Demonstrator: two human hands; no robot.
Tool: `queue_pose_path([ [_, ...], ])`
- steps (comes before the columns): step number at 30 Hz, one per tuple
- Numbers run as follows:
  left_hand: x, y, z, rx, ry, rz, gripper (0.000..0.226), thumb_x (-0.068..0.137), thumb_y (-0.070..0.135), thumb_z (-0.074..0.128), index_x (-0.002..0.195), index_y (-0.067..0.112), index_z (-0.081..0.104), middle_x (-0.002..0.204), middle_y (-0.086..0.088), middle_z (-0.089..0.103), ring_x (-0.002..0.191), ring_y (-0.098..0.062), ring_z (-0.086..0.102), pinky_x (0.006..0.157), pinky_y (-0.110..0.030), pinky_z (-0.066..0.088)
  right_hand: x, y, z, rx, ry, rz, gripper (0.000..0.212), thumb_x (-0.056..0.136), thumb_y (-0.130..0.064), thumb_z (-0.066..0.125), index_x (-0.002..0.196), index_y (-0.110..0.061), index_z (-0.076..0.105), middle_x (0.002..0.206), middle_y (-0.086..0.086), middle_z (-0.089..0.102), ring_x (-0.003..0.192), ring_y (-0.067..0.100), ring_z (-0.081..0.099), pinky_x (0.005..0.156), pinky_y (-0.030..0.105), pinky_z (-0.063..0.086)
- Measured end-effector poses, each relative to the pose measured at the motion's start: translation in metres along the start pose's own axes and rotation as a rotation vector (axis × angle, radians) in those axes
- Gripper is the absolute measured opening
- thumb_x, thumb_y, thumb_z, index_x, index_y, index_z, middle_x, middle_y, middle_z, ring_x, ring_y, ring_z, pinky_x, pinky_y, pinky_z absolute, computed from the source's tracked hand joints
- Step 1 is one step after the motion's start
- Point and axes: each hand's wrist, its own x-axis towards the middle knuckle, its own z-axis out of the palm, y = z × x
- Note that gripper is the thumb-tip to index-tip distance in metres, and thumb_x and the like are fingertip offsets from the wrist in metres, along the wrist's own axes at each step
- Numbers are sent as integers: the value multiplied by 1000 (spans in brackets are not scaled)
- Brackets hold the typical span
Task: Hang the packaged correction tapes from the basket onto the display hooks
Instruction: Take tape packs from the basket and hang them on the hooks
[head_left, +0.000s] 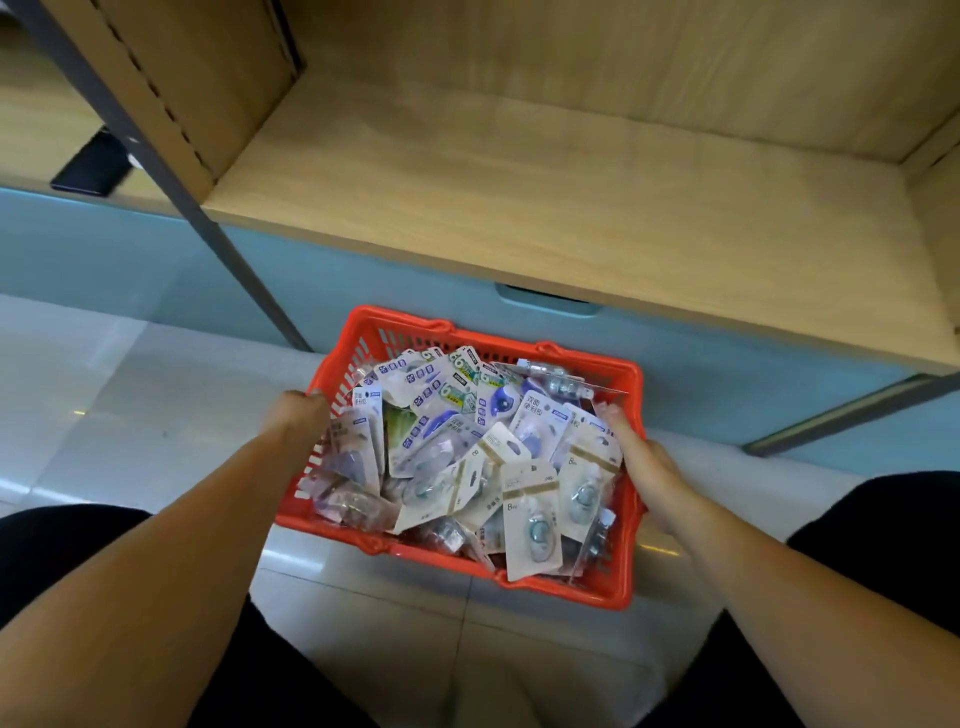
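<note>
A red plastic basket (519, 349) is held over the pale tiled floor (130, 415), heaped to the rim with packaged correction tapes (441, 441). The left grip (298, 413), a bare hand, curls over the basket's left rim; the right grip (644, 460) clasps the right rim, thumb lying along the inside against the packs. The beige cards (532, 512) nearest the person bear a gold band and "8" followed by a small letter. Farther packs with blue-and-white headers (410, 371) show a large green "6" and Chinese characters too small to read. One beige card overhangs the near rim. Just beyond the far rim stands a light-blue base (156, 270) with a recessed drawer pull (548, 301); above it a bare wooden shelf (519, 208) lies open and wide. A dark metal post (208, 208) slants down at left, beside a dark flat device (93, 166).
</note>
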Motion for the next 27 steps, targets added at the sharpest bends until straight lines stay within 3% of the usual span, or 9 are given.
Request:
queue_pose_path([
  [3, -10, 9, -10, 63, -5, 29, 29, 97, 24, 52, 108, 0, 65, 107, -22, 71, 97, -42, 69, 93, -47, 58, 2, -4, -4, -51, -57, 43, 83, 74, -95, 49, 113, -26, 72, 99, 6, 80, 92, 29, 77, 94, 49, 57],
  [5, -24, 26, -15, 173, 50, 144, 27, 97, 20, 52, 113, 1, 62, 111, -23, 66, 100, -43, 67, 91, -46, 57, 2, -10, -9, -225, 106, -9, 93, 82, -90, 44, 137, -16, 57, 130, 14, 66, 115, 37, 67, 104, 53, 50],
  [8, -63, 58, -13, 283, 106, 468, 26, 97, 13, 48, 109, 4, 69, 105, -22, 66, 91, -41, 65, 84, -42, 56, -7, -23, -18, -621, 297, -393, 73, 95, -67, 53, 146, -15, 46, 140, 11, 47, 131, 35, 52, 104, 47, 47],
  [10, -97, 73, -3, 286, 63, 654, 22, 98, 9, 50, 102, 6, 71, 96, -16, 70, 83, -36, 64, 76, -37, 52, -12, -30, -19, -740, 183, -607, 62, 91, -57, 65, 139, -19, 55, 131, 5, 51, 126, 28, 55, 100, 39, 48],
  [14, -153, 85, 32, 358, -181, 923, 19, 98, 14, 58, 102, 10, 76, 100, -8, 76, 93, -30, 68, 82, -38, 55, -17, -27, -14, -882, -150, -594, 104, 68, -67, 85, 153, -20, 44, 146, 4, 47, 136, 24, 47, 113, 39, 42],
  [16, -164, 77, 54, 380, -302, 919, 20, 99, 28, 64, 109, 16, 76, 106, -4, 76, 95, -21, 68, 87, -35, 56, -15, -17, -17, -954, -206, -564, 132, 57, -68, 90, 163, -23, 24, 166, 4, 28, 151, 27, 31, 124, 45, 30],
  [18, -170, 65, 75, 428, -360, 875, 44, 93, 50, 71, 125, 20, 69, 118, 0, 71, 103, -17, 64, 93, -34, 55, -8, -3, -22, -1058, -221, -566, 146, 54, -62, 94, 166, -26, 7, 174, 2, 4, 159, 27, 14, 128, 46, 22],
  [22, -171, 60, 103, 712, -259, 959, 82, 72, 77, 73, 136, 29, 55, 131, 3, 63, 121, -23, 54, 102, -40, 46, -4, 1, -17, -1103, -123, -597, 141, 56, -53, 96, 165, -26, 11, 168, -6, 15, 152, 21, 28, 120, 44, 37],
  [27, -184, 74, 116, 723, -317, 897, 86, 68, 66, 85, 140, 31, 51, 132, 1, 63, 126, -24, 49, 104, -43, 42, 3, 1, -23, -918, -90, -614, 119, 47, -46, 101, 148, -26, 39, 136, -11, 31, 125, 17, 49, 105, 38, 48],
])
